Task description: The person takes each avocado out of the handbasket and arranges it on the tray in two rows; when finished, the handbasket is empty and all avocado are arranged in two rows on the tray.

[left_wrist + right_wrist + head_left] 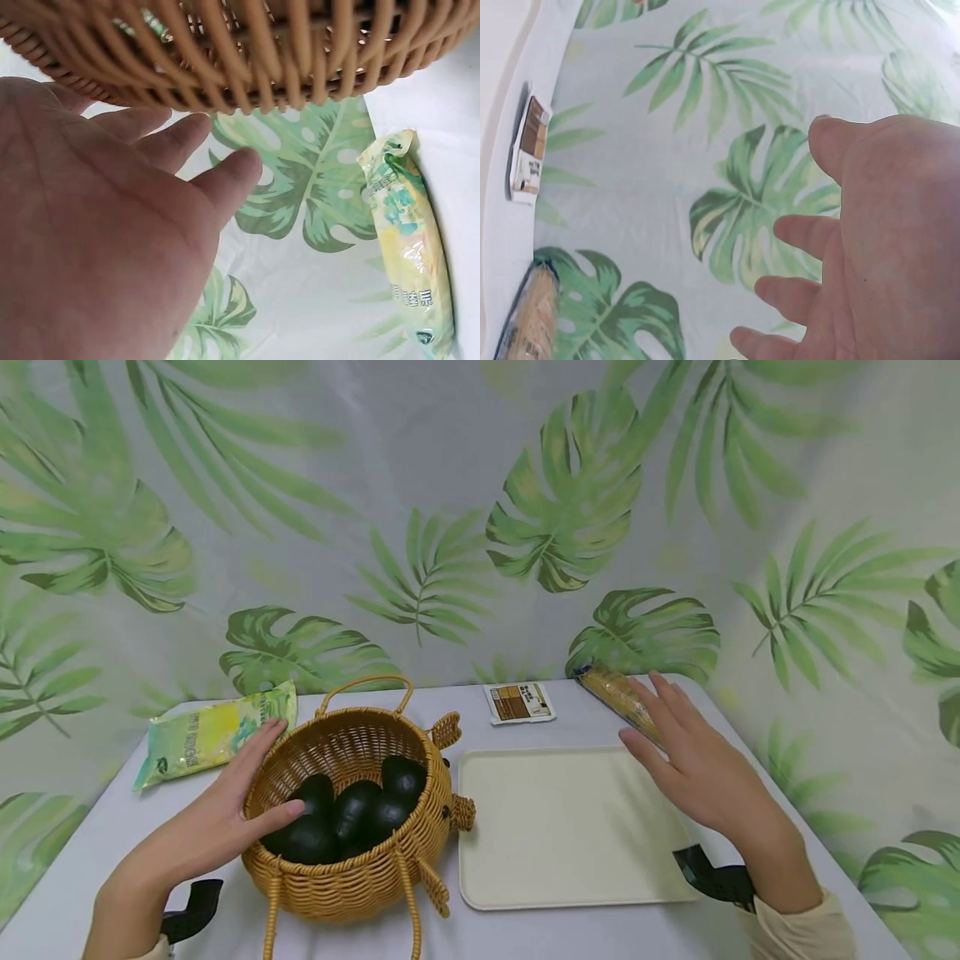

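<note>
A round wicker basket with fish-like woven fins stands left of the middle. Several dark green avocados lie inside it. My left hand is beside the basket's left rim with fingers extended; in the left wrist view its fingertips come close under the wicker. Right of the basket is a cream rectangular tray, its surface bare. My right hand hovers over the tray's right edge, fingers spread and holding nothing. Past its fingertips lies a long bag of noodles, partly hidden by the hand.
A yellow-green plastic packet lies at the back left, behind my left hand. Near the table's back edge is a small brown-and-white packet. A leaf-print cloth hangs behind the white table.
</note>
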Motion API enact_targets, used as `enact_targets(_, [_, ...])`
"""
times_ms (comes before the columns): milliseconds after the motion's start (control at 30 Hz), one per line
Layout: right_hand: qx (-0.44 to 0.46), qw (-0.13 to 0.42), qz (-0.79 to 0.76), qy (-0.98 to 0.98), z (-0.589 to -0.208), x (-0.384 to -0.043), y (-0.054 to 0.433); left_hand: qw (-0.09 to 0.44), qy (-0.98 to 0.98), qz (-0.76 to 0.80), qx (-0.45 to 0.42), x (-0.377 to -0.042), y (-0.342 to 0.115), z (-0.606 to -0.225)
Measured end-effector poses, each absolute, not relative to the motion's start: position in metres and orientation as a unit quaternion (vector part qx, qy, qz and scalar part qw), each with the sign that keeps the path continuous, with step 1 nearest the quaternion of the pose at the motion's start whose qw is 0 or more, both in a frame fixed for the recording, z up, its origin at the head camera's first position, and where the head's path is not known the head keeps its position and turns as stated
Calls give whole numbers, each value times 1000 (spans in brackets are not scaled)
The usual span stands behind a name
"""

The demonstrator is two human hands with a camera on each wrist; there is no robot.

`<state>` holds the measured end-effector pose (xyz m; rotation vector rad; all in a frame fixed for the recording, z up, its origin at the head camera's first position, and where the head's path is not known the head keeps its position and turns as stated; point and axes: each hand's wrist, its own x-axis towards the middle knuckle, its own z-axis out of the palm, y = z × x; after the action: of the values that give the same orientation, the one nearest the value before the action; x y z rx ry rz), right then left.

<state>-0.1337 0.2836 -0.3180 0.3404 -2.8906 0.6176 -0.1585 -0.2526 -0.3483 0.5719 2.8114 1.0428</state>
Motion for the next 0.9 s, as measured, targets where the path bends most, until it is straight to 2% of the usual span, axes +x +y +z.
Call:
enact_targets(200, [115, 85, 201, -969, -312, -136, 268, 61, 913, 352, 197, -163, -255, -352])
enact_targets(567, [168, 92, 243, -951, -311, -149, 227, 73, 896, 375, 225, -170, -271, -369])
enact_targets(900, [217, 58, 315, -922, -316, -161, 193, 83, 890, 382, 236, -171, -275, -369])
